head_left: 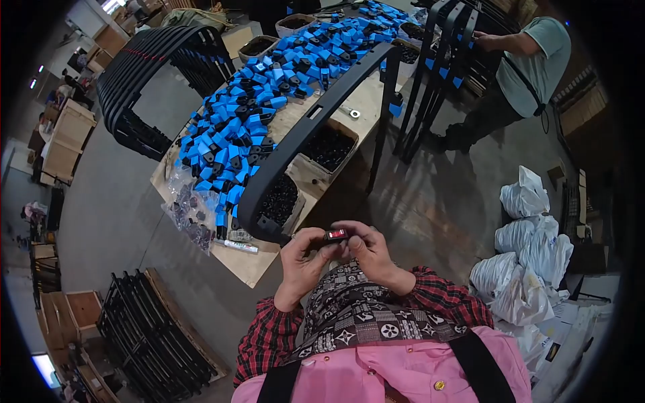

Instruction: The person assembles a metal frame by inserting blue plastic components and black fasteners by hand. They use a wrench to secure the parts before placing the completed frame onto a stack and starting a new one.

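My left hand (304,260) and my right hand (373,252) meet in front of my body, pinching a small black part with a red and white face (336,235) between them. Just beyond them a black curved frame (295,144) lies across the table (251,267). A large pile of blue and black pieces (232,127) covers much of the tabletop. Bins of small black parts (329,146) stand beside and partly beneath the frame. Near the table's close corner are a white marker (236,246) and clear plastic bags (191,208).
At the upper right a person (537,67) handles upright black frames (440,60). More black frames (127,87) stand at the upper left, and black bars (151,336) lie stacked at the lower left. White plastic bags (524,248) sit on the floor at right.
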### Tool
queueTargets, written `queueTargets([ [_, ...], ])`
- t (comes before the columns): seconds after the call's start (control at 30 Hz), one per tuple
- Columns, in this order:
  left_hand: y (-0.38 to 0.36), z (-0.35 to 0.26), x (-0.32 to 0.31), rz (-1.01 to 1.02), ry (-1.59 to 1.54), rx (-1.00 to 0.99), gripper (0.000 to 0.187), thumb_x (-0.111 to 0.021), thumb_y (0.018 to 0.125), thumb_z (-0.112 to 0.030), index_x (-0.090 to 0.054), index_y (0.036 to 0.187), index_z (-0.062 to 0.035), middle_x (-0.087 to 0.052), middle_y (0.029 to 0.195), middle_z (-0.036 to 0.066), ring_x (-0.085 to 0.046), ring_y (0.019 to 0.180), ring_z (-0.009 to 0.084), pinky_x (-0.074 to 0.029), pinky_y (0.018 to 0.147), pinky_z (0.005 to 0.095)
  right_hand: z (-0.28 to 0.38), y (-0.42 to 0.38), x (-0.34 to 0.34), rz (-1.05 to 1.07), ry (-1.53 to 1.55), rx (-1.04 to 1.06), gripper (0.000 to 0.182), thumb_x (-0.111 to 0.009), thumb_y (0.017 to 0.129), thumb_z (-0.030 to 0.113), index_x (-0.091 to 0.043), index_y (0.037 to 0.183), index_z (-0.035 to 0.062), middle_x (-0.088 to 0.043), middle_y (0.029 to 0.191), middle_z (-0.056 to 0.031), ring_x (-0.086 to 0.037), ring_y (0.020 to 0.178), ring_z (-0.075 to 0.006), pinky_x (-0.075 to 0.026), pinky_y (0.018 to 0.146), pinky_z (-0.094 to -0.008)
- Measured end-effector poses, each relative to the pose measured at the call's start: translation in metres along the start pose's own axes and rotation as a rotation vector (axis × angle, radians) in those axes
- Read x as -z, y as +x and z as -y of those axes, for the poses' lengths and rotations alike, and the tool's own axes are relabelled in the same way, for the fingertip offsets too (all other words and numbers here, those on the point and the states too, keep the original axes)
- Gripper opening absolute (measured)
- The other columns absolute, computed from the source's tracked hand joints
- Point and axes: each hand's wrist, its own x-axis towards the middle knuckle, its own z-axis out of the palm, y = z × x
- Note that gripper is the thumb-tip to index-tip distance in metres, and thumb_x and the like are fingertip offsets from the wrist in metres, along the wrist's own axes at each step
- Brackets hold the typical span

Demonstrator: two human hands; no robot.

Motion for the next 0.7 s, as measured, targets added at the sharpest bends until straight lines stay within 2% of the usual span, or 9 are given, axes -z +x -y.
queueTargets([
  [0.13, 0.005, 0.006, -0.012, -0.035, -0.079, 0.08, 0.024, -0.063, 0.073, 0.004, -0.054, 0.095, 0.0018, -0.055, 0.09, 0.007, -0.056, 0.08, 0.0148, -0.046, 0.07, 0.025, 0.007, 0.015, 0.005, 0.002, -0.104, 0.128, 0.023, -0.056, 0.085, 0.015, -0.055, 0.101, -0.0014, -0.053, 0.083, -0.0027, -0.051, 0.072, -0.0074, -0.044, 0.062, -0.0203],
  [0.23, 0.024, -0.016, -0.021, -0.276, 0.288, -0.063, 0.026, -0.062, 0.073, 0.006, -0.056, 0.098, 0.0023, -0.056, 0.091, 0.01, -0.058, 0.08, 0.0201, -0.047, 0.07, 0.0277, 0.003, 0.03, 0.02, 0.027, -0.147, 0.101, 0.021, -0.057, 0.083, 0.007, -0.055, 0.1, -0.0025, -0.052, 0.086, -0.0042, -0.053, 0.072, -0.0078, -0.045, 0.061, -0.021],
  [0.3, 0.034, -0.014, -0.019, -0.003, 0.564, -0.317, 0.027, -0.059, 0.074, 0.007, -0.057, 0.1, 0.0025, -0.057, 0.092, 0.013, -0.059, 0.079, 0.0242, -0.047, 0.07, 0.0283, 0.007, 0.042, 0.033, 0.14, -0.307, 0.11, 0.021, -0.059, 0.081, 0.007, -0.055, 0.1, -0.0019, -0.052, 0.084, -0.0052, -0.054, 0.072, -0.0082, -0.045, 0.06, -0.0212],
  [0.33, 0.041, -0.014, -0.022, -0.021, 0.573, -0.308, 0.026, -0.058, 0.074, 0.006, -0.058, 0.1, 0.0024, -0.057, 0.093, 0.016, -0.058, 0.079, 0.0273, -0.047, 0.069, 0.0289, 0.007, 0.048, 0.04, 0.142, -0.305, 0.016, 0.02, -0.06, 0.08, 0.007, -0.056, 0.097, -0.0015, -0.054, 0.081, -0.0069, -0.055, 0.069, -0.0106, -0.045, 0.059, -0.0218],
  [0.37, 0.047, -0.013, -0.025, -0.017, 0.569, -0.319, 0.026, -0.058, 0.074, 0.006, -0.058, 0.1, 0.0024, -0.057, 0.093, 0.016, -0.058, 0.079, 0.0273, -0.047, 0.069, 0.0289, 0.01, 0.056, 0.047, 0.164, -0.396, 0.081, 0.019, -0.061, 0.079, 0.007, -0.057, 0.096, -0.0013, -0.055, 0.08, -0.0079, -0.056, 0.068, -0.0125, -0.046, 0.058, -0.0227],
  [0.47, 0.06, -0.01, -0.038, -0.032, 0.551, -0.091, 0.025, -0.057, 0.076, 0.004, -0.058, 0.101, 0.0009, -0.057, 0.09, 0.015, -0.057, 0.077, 0.0253, -0.046, 0.067, 0.0274, 0.012, 0.076, 0.069, 0.173, -0.438, 0.131, 0.019, -0.064, 0.076, 0.009, -0.058, 0.092, -0.0003, -0.057, 0.078, -0.0106, -0.059, 0.067, -0.0177, -0.047, 0.057, -0.0265],
  [0.6, 0.083, 0.0, -0.058, -0.032, 0.547, -0.064, 0.026, -0.057, 0.077, 0.004, -0.058, 0.102, 0.0015, -0.056, 0.088, 0.014, -0.056, 0.078, 0.0227, -0.044, 0.068, 0.0263, 0.02, 0.11, 0.107, 0.306, -0.561, 0.169, 0.025, -0.066, 0.074, 0.011, -0.058, 0.095, 0.0002, -0.057, 0.077, -0.0113, -0.06, 0.071, -0.0184, -0.048, 0.059, -0.0269],
  [0.67, 0.095, 0.002, -0.072, -0.178, 0.552, -0.074, 0.025, -0.057, 0.078, 0.003, -0.058, 0.103, 0.0018, -0.055, 0.088, 0.015, -0.056, 0.073, 0.0218, -0.046, 0.065, 0.0288, 0.037, 0.153, 0.13, 0.413, -0.505, 0.093, 0.027, -0.064, 0.075, 0.012, -0.056, 0.099, 0.0001, -0.059, 0.079, -0.0119, -0.061, 0.072, -0.0187, -0.048, 0.063, -0.0272],
  [0.7, 0.098, -0.005, -0.077, -0.275, 0.422, 0.112, 0.025, -0.056, 0.078, 0.002, -0.057, 0.103, 0.0041, -0.055, 0.089, 0.015, -0.055, 0.074, 0.0203, -0.047, 0.066, 0.028, 0.038, 0.186, 0.145, 0.289, -0.387, -0.014, 0.027, -0.06, 0.078, 0.013, -0.056, 0.101, 0.0003, -0.06, 0.079, -0.012, -0.06, 0.073, -0.0185, -0.047, 0.065, -0.0283],
])
